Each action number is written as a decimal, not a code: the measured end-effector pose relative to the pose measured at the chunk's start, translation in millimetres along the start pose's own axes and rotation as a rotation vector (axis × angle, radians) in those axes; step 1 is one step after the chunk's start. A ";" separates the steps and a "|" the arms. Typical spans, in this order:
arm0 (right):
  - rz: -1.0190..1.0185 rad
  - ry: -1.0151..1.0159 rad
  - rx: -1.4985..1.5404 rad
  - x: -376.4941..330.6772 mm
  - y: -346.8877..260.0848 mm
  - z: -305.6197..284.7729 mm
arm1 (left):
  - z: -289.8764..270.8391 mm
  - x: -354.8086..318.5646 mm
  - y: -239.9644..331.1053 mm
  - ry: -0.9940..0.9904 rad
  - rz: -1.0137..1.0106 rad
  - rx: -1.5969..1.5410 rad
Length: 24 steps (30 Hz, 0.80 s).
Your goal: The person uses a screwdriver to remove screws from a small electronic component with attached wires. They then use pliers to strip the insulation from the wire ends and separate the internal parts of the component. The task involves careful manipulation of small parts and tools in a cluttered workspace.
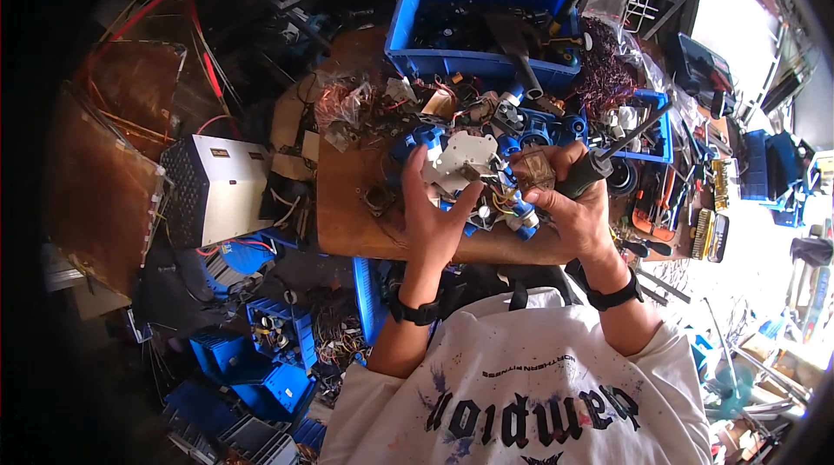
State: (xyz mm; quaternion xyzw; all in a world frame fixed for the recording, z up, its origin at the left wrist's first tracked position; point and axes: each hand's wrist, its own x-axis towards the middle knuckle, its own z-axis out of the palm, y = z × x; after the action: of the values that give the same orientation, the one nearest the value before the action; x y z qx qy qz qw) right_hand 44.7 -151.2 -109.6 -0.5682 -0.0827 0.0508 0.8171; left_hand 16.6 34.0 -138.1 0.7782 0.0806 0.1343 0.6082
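My left hand (432,217) is spread in a V, thumb and fingers wide apart, around the lower left of a pale metal plate (460,161) with holes. Blue plastic (423,140) lies by its fingertips, and the thumb tip is close to a small brownish piece on the plate. My right hand (575,200) is closed around the dark green handle of a screwdriver (587,173), whose shaft slants up and right. Beside its thumb and forefinger is a translucent brownish block (534,169). Thin coloured wires (501,195) and blue-and-white parts (523,220) lie between my hands.
A big blue bin (482,65) with dark parts stands at the back of the wooden table (360,226). Scrap and wires are heaped before it. A smaller blue tray (665,130), pliers (656,213) and brushes (710,235) lie right. A white metal box (228,187) stands left.
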 end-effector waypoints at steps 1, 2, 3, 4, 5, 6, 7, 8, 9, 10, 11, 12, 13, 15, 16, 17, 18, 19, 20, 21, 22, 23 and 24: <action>-0.013 0.000 -0.005 0.7 -2.1 3.1 | -5.5 1.7 5.9 0.062 0.205 0.271; -0.021 -0.015 -0.018 1.2 -3.6 5.4 | -9.6 5.0 10.0 0.035 0.301 0.103; -0.026 -0.035 -0.028 1.7 -4.7 8.5 | -12.8 6.5 18.7 -0.038 0.324 0.048; -0.031 -0.055 -0.038 2.2 -5.9 11.4 | -16.0 8.1 30.5 -0.111 0.348 -0.009; -0.038 -0.057 -0.056 1.3 -9.3 13.5 | -17.6 9.7 43.4 -0.191 0.373 -0.070; -0.044 -0.064 -0.072 1.3 -11.4 15.8 | -15.8 10.0 55.3 -0.232 0.342 -0.091; -0.050 -0.069 -0.089 1.3 -12.2 17.1 | -13.6 11.0 60.9 -0.265 0.339 -0.076; -0.055 -0.071 -0.099 0.3 -12.7 19.2 | -13.8 11.3 67.2 -0.294 0.335 -0.055; -0.060 -0.071 -0.108 -0.7 -12.9 20.2 | -13.5 11.8 70.6 -0.324 0.331 -0.035; -0.065 -0.070 -0.118 -1.5 -13.4 21.5 | -12.7 12.3 69.9 -0.344 0.341 -0.074; -0.073 -0.070 -0.124 -1.7 -14.5 23.6 | -12.1 12.3 67.7 -0.346 0.327 -0.105; -0.080 -0.070 -0.129 -1.7 -17.4 26.1 | -11.4 12.2 65.8 -0.348 0.312 -0.136; -0.087 -0.069 -0.134 -1.6 -18.5 27.9 | -10.2 11.8 64.9 -0.350 0.297 -0.167; -0.068 -0.046 -0.224 -3.5 -20.0 28.5 | -5.3 6.4 67.9 -0.280 0.134 -0.364; -0.035 -0.038 -0.259 -4.4 -25.6 31.3 | -4.4 4.3 66.9 -0.265 0.073 -0.440; -0.032 -0.008 -0.203 -5.1 -23.9 33.7 | -3.1 3.5 65.5 -0.256 0.012 -0.519; -0.032 0.022 -0.147 -5.5 -22.3 36.3 | -4.6 4.4 66.3 -0.264 -0.021 -0.545; -0.025 0.031 -0.179 -6.1 -21.4 35.5 | -5.6 5.2 68.1 -0.267 -0.048 -0.596; -0.016 0.038 -0.208 -6.3 -20.8 35.0 | -7.1 6.5 71.2 -0.267 -0.077 -0.644; -0.007 0.044 -0.238 -6.8 -20.2 35.1 | -8.6 7.8 73.8 -0.266 -0.105 -0.692; 0.008 0.050 -0.262 -7.6 -20.4 35.9 | -10.1 9.2 75.4 -0.273 -0.121 -0.665; 0.022 0.053 -0.285 -8.4 -22.2 37.8 | -11.4 8.6 76.8 -0.258 -0.127 -0.669; 0.035 0.057 -0.308 -9.0 -24.1 39.5 | -12.5 7.9 77.9 -0.244 -0.133 -0.673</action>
State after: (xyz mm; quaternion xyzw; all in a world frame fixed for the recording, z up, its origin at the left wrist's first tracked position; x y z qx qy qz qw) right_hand 27.9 -124.8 -74.2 -0.6893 -0.0561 0.0358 0.7214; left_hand 17.4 28.6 -59.1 0.5376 0.0091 0.0196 0.8429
